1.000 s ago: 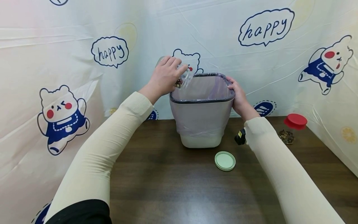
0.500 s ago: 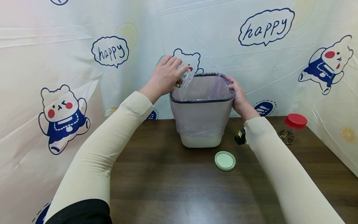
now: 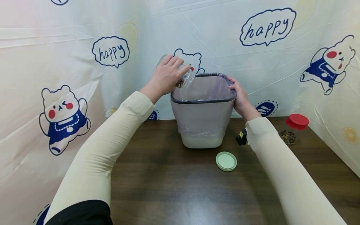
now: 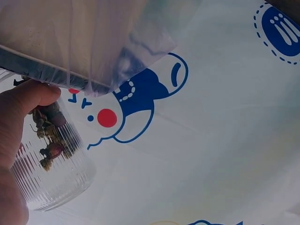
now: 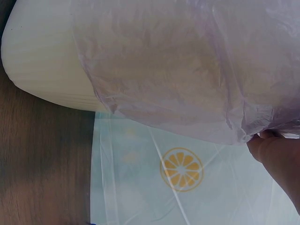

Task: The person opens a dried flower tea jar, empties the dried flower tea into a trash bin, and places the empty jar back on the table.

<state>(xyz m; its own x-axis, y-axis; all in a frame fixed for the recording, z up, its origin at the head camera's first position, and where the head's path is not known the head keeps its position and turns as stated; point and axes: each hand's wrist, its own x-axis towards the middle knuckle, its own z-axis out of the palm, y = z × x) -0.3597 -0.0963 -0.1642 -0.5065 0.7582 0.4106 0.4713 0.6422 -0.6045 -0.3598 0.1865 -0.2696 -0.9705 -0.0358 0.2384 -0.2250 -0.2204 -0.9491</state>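
Observation:
My left hand (image 3: 167, 75) grips a clear ribbed glass jar (image 4: 70, 180), tipped with its mouth over the left rim of a trash can (image 3: 202, 122). Dried flower buds and bits (image 4: 52, 136) lie inside the jar, some of them dark red. A thin purplish plastic bag (image 5: 154, 70) lines the can and folds down over its outside. At the can's right rim, my right hand (image 3: 240, 96) holds the edge through the bag, its fingers at the top. Whether anything lies at the bottom of the can is hidden.
A pale green lid (image 3: 226, 161) lies in front of the can. A red-lidded jar (image 3: 297, 122) with dried contents stands at the right, and a small black-and-yellow object (image 3: 241, 137) sits beside the right sleeve. A printed curtain (image 3: 219, 37) hangs behind the wooden table (image 3: 168, 187).
Almost nothing differs. The dried pieces near the jar's mouth have shifted slightly; both hands and the can hold their places.

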